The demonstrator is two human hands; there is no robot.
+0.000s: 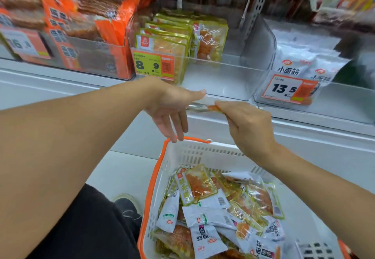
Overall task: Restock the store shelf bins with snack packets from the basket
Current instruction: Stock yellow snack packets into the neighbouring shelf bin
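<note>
Centre of frame: the right hand [246,124] pinches a snack packet [205,108] edge-on between its fingers, just below the clear bin [213,76] of yellow packets [172,41]; the left hand [172,106] — fingers relaxed, spread — holds nothing. Best slid upright behind the front row. Basket [194,153] of packets — lower centre.

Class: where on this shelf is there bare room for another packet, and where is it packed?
Bare shelf floor lies between the yellow-green packets and the white packets. The orange packs at far left are crammed.

Left grip [172,108] slack (right [245,122] pinching)
</note>
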